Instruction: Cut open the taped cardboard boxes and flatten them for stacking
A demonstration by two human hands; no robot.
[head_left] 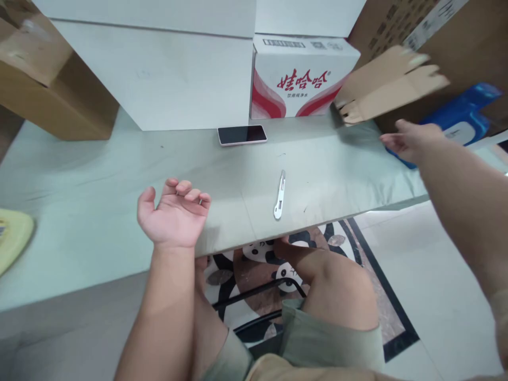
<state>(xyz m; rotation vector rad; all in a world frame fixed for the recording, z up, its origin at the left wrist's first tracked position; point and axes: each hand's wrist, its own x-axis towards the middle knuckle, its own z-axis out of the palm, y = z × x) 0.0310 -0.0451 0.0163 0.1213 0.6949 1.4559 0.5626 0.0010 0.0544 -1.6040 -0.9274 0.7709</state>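
My left hand (174, 211) rests palm up at the table's near edge, fingers loosely curled and apart, holding nothing. To the right, my right hand (410, 140) reaches out with its fingers apart and nothing in them. Just beyond it is a folded piece of brown cardboard (391, 87), slightly blurred and tilted, with a visible gap to my fingers. A blue bottle (460, 119) with a white label lies partly hidden behind my right hand and wrist. Between my hands, a white utility knife (280, 196) lies on the table. Farther back lies a phone (242, 135) with a dark screen.
A white box with red lettering (304, 79) and a large plain white box (178, 74) stand at the back. Brown cartons (59, 90) flank them. A yellow object (14, 235) is cut off at left. Pale green cloth covers the table (91, 211).
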